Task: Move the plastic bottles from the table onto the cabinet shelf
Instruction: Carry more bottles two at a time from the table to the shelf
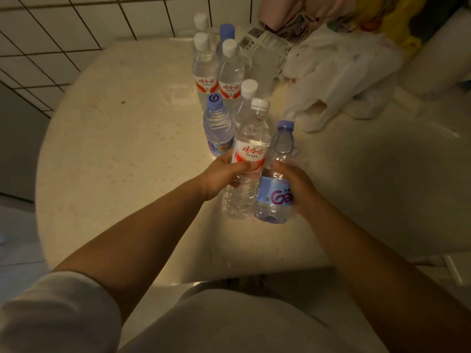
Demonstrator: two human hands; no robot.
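White square wall tiles (51,34) with dark grout back a round, pale speckled desk (114,149), seen from the head camera looking down along both bare forearms. Left hand (221,175) grips a tall clear bottle with a white cap and a red-and-white label, the white-capped bottle (248,159), fingers curled round its middle. Right hand (293,184) grips a shorter clear bottle with a lavender cap and a blue label, the lavender-capped bottle (276,179), fingers wrapped round its right side. Both held bottles are upright and touch side by side between the hands; whether their bases rest on the desk or sit just above it cannot be told. Just beyond the left hand stands a small bottle (218,126) with a lavender cap, upright on the desk. Beyond the held pair, another white-capped one (248,91) stands directly behind them. Farther beyond the hands, a cluster of upright bottles (216,62) stands near the wall, three with white caps and one with a lavender cap. Beyond and to the right of the right hand lies a crumpled white plastic bag (339,80), with clear plastic wrapping (265,57) bearing a barcode label beside the cluster.
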